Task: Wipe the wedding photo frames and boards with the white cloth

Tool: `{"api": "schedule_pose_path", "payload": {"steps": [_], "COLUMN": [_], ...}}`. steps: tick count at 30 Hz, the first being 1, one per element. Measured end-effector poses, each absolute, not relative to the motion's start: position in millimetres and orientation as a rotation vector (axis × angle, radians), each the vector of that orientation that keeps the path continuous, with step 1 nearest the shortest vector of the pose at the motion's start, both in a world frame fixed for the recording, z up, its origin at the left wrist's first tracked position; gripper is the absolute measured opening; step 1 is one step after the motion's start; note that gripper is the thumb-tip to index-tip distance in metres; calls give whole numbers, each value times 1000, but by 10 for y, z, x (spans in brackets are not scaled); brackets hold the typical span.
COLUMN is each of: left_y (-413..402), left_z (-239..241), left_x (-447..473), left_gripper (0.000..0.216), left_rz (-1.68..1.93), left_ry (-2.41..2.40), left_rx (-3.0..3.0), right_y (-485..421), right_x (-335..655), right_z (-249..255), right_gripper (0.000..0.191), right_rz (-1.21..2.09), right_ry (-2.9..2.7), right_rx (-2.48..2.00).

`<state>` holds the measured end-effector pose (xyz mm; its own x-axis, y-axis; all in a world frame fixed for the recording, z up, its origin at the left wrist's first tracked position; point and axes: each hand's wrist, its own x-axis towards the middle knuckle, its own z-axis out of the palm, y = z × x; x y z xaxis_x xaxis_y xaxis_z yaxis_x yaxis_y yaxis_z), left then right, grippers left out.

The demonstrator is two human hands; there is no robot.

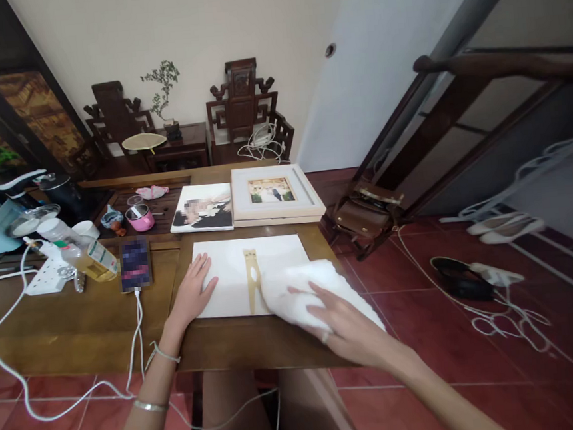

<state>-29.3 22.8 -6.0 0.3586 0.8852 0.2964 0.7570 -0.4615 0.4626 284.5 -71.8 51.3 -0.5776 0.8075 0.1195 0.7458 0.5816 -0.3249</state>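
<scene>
A white flat rectangular panel point(226, 274) lies on the wooden table in front of me. Down its middle runs a tan, ribbon-like shape point(251, 281) with a pale oval gap; I cannot tell what it is. My left hand point(193, 290) rests flat on the panel's left edge, fingers stretched out. In my right hand point(338, 321) is a bunched white cloth point(303, 287), its fingers curled into the fabric. This cloth covers the panel's lower right part and spreads past the table's right edge.
Behind the panel are a photo print point(203, 209) and a white box with a framed picture point(271, 189). To the left stand a bottle point(94, 258), a phone on a cable point(135, 265) and a pink cup point(139, 218). A wooden chair point(367, 214) stands right, beyond the table.
</scene>
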Motion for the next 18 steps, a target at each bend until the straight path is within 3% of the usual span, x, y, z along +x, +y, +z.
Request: {"api": "schedule_pose_path", "payload": {"steps": [9,18], "left_y": [215,150], "left_z": [-52,-72], "left_x": [-271,-233], "left_gripper": [50,49], "left_rz": [779,798], "left_ry": [1524,1523], "left_rx": [2310,2252], "right_y": [293,-808], "right_x": [2192,2274], "right_z": [386,328], "right_gripper": [26,30], "right_rz": [319,390], "right_ry": [-2314,-2566], "right_rx": [-1391,-1000]}}
